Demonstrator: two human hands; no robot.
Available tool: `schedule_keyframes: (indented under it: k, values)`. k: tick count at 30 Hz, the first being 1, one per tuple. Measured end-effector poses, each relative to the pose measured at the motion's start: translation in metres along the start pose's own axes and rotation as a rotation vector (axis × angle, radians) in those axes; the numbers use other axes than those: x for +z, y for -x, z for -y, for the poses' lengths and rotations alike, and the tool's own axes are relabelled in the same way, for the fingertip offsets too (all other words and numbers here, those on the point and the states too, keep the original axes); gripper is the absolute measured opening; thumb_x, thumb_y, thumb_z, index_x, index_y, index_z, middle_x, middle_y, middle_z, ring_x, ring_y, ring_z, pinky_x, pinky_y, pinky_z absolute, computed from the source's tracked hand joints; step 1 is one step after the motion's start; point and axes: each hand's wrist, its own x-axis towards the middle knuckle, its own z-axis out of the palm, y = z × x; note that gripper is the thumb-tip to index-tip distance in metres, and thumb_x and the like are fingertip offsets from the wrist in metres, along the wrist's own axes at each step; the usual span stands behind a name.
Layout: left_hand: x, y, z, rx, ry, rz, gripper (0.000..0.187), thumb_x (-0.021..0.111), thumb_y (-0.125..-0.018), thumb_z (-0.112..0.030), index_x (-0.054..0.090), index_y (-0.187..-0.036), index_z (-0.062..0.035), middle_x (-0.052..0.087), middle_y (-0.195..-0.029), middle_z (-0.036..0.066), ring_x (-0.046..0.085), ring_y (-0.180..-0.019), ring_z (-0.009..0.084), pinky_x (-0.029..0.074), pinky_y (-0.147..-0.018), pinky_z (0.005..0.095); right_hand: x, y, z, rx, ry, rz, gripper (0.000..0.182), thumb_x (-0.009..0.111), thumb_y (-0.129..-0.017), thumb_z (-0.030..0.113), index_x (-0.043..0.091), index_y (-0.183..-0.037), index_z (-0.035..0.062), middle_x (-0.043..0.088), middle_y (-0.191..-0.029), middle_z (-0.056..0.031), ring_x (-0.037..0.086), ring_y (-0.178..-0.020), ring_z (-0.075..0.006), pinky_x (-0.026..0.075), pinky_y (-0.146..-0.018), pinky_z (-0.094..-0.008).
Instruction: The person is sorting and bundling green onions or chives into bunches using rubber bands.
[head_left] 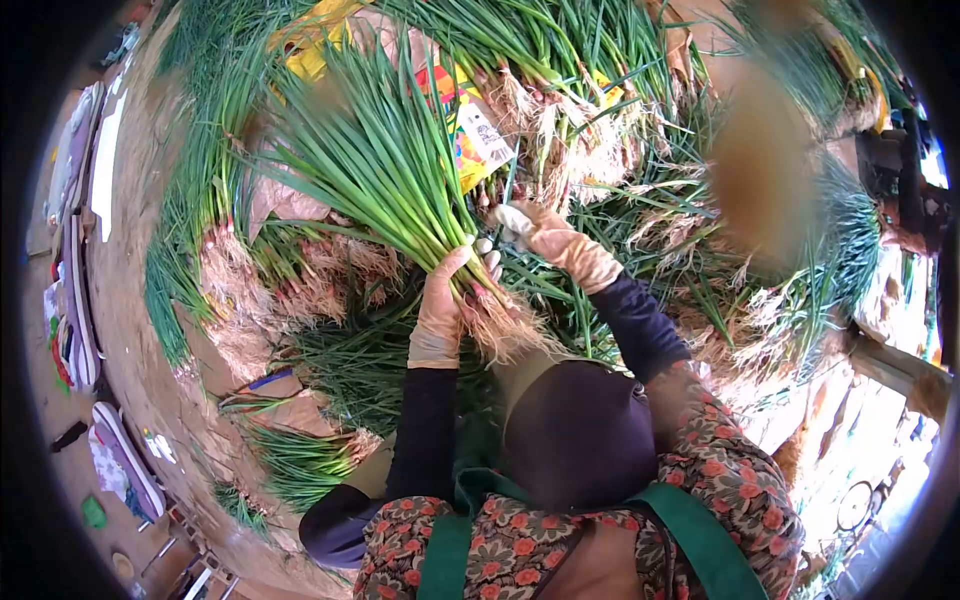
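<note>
My left hand (445, 295), in a light glove, is wrapped around a bunch of green onions (400, 190) just above its roots. The long leaves fan out to the upper left, and the pale, stringy roots hang at the lower right, in front of my body. Just right of the bunch is my gloved right hand (545, 240), its fingers curled together near a thin green stalk. Whether it grips that stalk is hard to make out. Behind the bunch lies a yellow and red printed bag (470, 135) with a white label.
Piles of green onions with roots (590, 130) surround me on several sides. A smaller bundle (300, 465) lies at lower left on brown paper. More onions (840, 240) lie to the right. A brown blur (765, 165) covers part of the upper right.
</note>
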Motion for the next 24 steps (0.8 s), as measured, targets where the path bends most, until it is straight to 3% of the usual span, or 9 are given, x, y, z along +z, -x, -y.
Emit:
schedule_keyframes:
  k: [2,4,8,10,14,16,18,22,24]
  values:
    - [-0.003,-0.001,0.004,-0.043,-0.124,-0.034,0.032,0.056,-0.086,-0.019,0.049,-0.112,-0.0016,0.059,-0.092,0.011,0.060,-0.081,0.0250,0.051,-0.076,0.0411,0.026,-0.008,0.007,-0.291,0.360,-0.102,0.026,0.055,-0.090,0.026,0.059,-0.105,0.0041,0.060,-0.074,-0.0059,0.054,-0.065,-0.0120,0.045,-0.058,-0.0288]
    - [0.002,0.001,0.009,-0.023,-0.082,-0.073,0.032,0.060,-0.082,-0.015,0.051,-0.109,0.0013,0.060,-0.092,0.011,0.060,-0.077,0.0225,0.051,-0.067,0.0353,0.046,0.000,0.044,0.034,0.531,-0.214,0.029,0.056,-0.087,0.030,0.060,-0.094,0.0017,0.063,-0.072,-0.0147,0.061,-0.065,-0.0238,0.047,-0.062,-0.0351]
    - [0.018,0.010,0.004,0.038,-0.005,-0.019,0.029,0.059,-0.083,-0.017,0.054,-0.104,0.0018,0.061,-0.085,0.010,0.060,-0.067,0.0209,0.051,-0.060,0.0328,0.008,-0.020,0.002,-0.043,0.714,-0.517,0.025,0.057,-0.089,0.026,0.062,-0.092,0.0017,0.062,-0.071,-0.0094,0.059,-0.062,-0.0158,0.046,-0.055,-0.0294]
    - [0.025,0.017,0.002,0.048,-0.073,-0.087,0.028,0.058,-0.083,-0.018,0.055,-0.102,0.0019,0.061,-0.083,0.011,0.059,-0.063,0.0196,0.051,-0.057,0.0323,-0.015,-0.027,-0.035,-0.170,0.544,-0.036,0.030,0.056,-0.091,0.031,0.062,-0.092,0.0013,0.060,-0.070,-0.0035,0.054,-0.060,-0.0113,0.045,-0.054,-0.0267]
    - [0.016,0.011,0.010,-0.061,-0.183,-0.195,0.034,0.060,-0.082,-0.020,0.058,-0.108,0.0017,0.062,-0.079,0.008,0.057,-0.053,0.0139,0.046,-0.047,0.0232,0.029,-0.006,0.027,0.111,0.345,-0.034,0.032,0.055,-0.090,0.030,0.058,-0.103,0.0008,0.064,-0.083,-0.0129,0.061,-0.072,-0.0224,0.048,-0.065,-0.0345]
    - [-0.005,0.012,0.011,-0.087,-0.211,-0.138,0.035,0.059,-0.083,-0.021,0.056,-0.110,0.0004,0.063,-0.082,0.010,0.059,-0.059,0.0179,0.050,-0.057,0.0295,0.027,-0.006,0.011,-0.541,1.016,-0.058,0.025,0.053,-0.088,0.023,0.058,-0.099,0.0007,0.065,-0.083,-0.0142,0.063,-0.071,-0.0289,0.049,-0.064,-0.0362]
    - [-0.015,0.010,0.011,-0.083,-0.207,-0.134,0.036,0.060,-0.083,-0.021,0.055,-0.112,-0.0003,0.063,-0.085,0.011,0.060,-0.063,0.0198,0.052,-0.062,0.0321,0.028,-0.005,-0.004,-0.369,1.336,-0.055,0.019,0.052,-0.086,0.017,0.058,-0.096,0.0023,0.064,-0.080,-0.0142,0.062,-0.067,-0.0346,0.050,-0.062,-0.0376]
    - [-0.016,0.008,0.011,-0.089,-0.190,-0.116,0.036,0.061,-0.082,-0.020,0.055,-0.112,-0.0001,0.063,-0.092,0.010,0.061,-0.071,0.0198,0.053,-0.064,0.0320,0.030,0.000,0.017,0.186,0.086,-0.011,0.035,0.055,-0.089,0.038,0.059,-0.096,0.0046,0.064,-0.074,-0.0074,0.063,-0.062,-0.0201,0.049,-0.056,-0.0324]
    - [-0.011,0.008,0.009,-0.095,-0.219,-0.090,0.035,0.060,-0.083,-0.019,0.055,-0.112,0.0004,0.063,-0.093,0.010,0.061,-0.072,0.0198,0.053,-0.064,0.0323,0.026,-0.009,0.020,0.145,0.171,0.023,0.039,0.055,-0.089,0.038,0.058,-0.098,0.0003,0.063,-0.074,-0.0087,0.060,-0.060,-0.0158,0.049,-0.058,-0.0301]
